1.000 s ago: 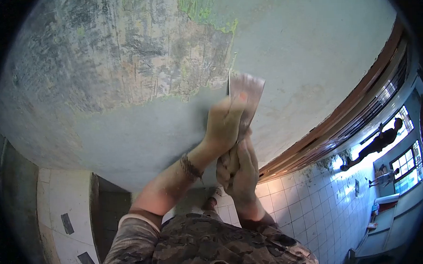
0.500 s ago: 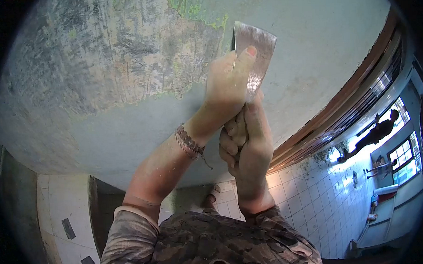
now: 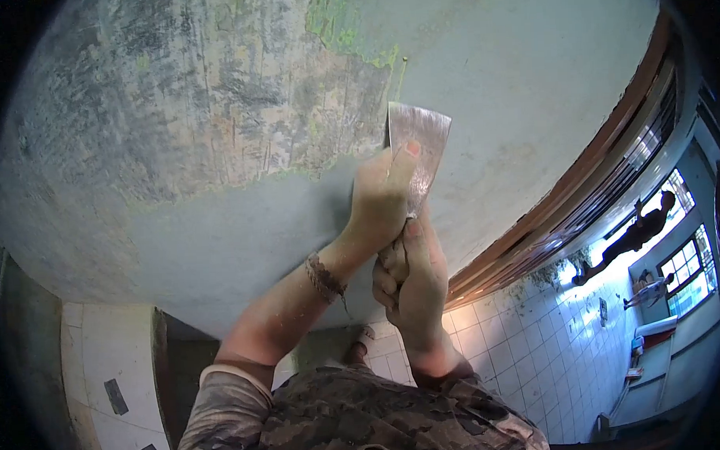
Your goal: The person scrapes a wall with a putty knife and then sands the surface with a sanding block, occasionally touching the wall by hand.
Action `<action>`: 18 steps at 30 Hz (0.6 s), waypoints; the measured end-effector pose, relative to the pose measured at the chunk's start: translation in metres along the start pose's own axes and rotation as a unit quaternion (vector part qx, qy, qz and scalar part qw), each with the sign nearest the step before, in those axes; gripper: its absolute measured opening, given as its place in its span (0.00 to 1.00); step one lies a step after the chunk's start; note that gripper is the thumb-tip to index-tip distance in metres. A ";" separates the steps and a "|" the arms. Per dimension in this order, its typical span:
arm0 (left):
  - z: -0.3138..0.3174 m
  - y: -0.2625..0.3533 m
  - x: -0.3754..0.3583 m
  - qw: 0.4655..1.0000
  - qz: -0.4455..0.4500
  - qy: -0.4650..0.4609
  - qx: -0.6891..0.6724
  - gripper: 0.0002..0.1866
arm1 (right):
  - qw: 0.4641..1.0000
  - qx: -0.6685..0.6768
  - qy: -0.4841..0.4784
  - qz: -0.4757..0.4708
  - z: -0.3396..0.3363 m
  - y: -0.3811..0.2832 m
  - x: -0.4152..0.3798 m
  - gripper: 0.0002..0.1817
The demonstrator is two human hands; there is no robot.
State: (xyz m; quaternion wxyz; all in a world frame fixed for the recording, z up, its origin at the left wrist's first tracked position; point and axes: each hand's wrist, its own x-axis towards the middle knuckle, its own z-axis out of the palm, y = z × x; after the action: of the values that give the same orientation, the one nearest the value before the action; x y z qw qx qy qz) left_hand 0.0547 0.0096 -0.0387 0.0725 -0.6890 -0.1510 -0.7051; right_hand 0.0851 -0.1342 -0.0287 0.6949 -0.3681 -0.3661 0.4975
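A wide metal scraper blade lies against the painted wall, its broad edge pointing up. My left hand, with a braided bracelet at the wrist, grips the blade's left side, thumb on its face. Just below, my right hand is wrapped round the scraper's lower end, its thumb near the base of the blade; the handle is hidden in the fingers. Left of the blade is a bare, mottled patch of wall with green flecks along its border.
A brown wooden frame curves along the right of the wall. White floor tiles spread below. A person in dark clothes stands at the far right, with another person beyond, near windows.
Both hands and the scraper have moved down the wall and slightly left. A small nail-like spot now shows above the blade. The hold on the scraper looks the same.
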 end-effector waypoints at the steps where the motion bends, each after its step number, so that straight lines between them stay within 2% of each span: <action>1: 0.007 -0.003 0.003 0.999 0.020 0.033 -0.011 0.17 | 1.000 0.001 -0.021 0.013 -0.002 0.000 -0.001 0.22; 2: 0.012 -0.005 0.002 0.997 0.034 0.062 -0.025 0.21 | 1.000 0.000 -0.018 0.014 -0.004 0.000 0.004 0.22; 3: 0.005 0.002 0.019 0.997 0.029 0.060 -0.028 0.21 | 0.999 -0.034 -0.019 -0.030 0.004 -0.009 0.014 0.23; 4: -0.009 0.015 0.051 0.952 -0.221 -0.024 -0.211 0.16 | 0.995 -0.069 -0.021 -0.072 0.010 -0.014 0.017 0.23; 5: -0.018 0.023 0.069 0.809 -0.445 -0.103 -0.371 0.12 | 0.995 -0.071 -0.018 -0.071 0.012 -0.016 0.016 0.23; 7: -0.019 0.023 0.065 0.829 -0.430 -0.097 -0.344 0.12 | 0.996 -0.002 -0.029 -0.087 0.020 -0.020 0.019 0.26; 9: -0.017 0.018 0.036 0.849 -0.413 -0.093 -0.316 0.12 | 0.998 -0.014 -0.014 -0.061 0.010 -0.002 0.014 0.25; 10: -0.011 0.011 0.005 0.933 -0.278 -0.069 -0.217 0.15 | 0.999 -0.027 0.005 -0.031 0.002 0.008 0.008 0.24; 11: -0.007 0.005 -0.008 0.985 -0.131 -0.042 -0.108 0.19 | 0.999 -0.030 -0.001 -0.016 -0.004 0.014 0.001 0.25; 12: -0.009 0.004 0.000 0.986 -0.126 -0.039 -0.106 0.19 | 0.999 -0.029 -0.006 -0.020 -0.002 0.011 0.005 0.25; 14: -0.009 0.008 0.011 0.955 -0.188 -0.027 -0.226 0.23 | 0.996 -0.061 -0.018 -0.056 0.002 0.004 0.008 0.26; 16: -0.009 0.018 0.037 0.938 -0.217 -0.025 -0.269 0.21 | 0.996 -0.048 -0.019 -0.070 0.015 -0.013 0.012 0.26; 18: -0.020 0.033 0.059 0.798 -0.461 -0.054 -0.385 0.22 | 0.995 -0.035 -0.028 -0.085 0.014 -0.014 0.014 0.26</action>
State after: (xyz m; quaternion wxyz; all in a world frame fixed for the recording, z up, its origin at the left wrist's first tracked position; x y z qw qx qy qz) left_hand 0.0431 -0.0214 0.0231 -0.5409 -0.5459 -0.1703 -0.6168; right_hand 0.0819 -0.1224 -0.0079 0.7113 -0.3455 -0.4323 0.4333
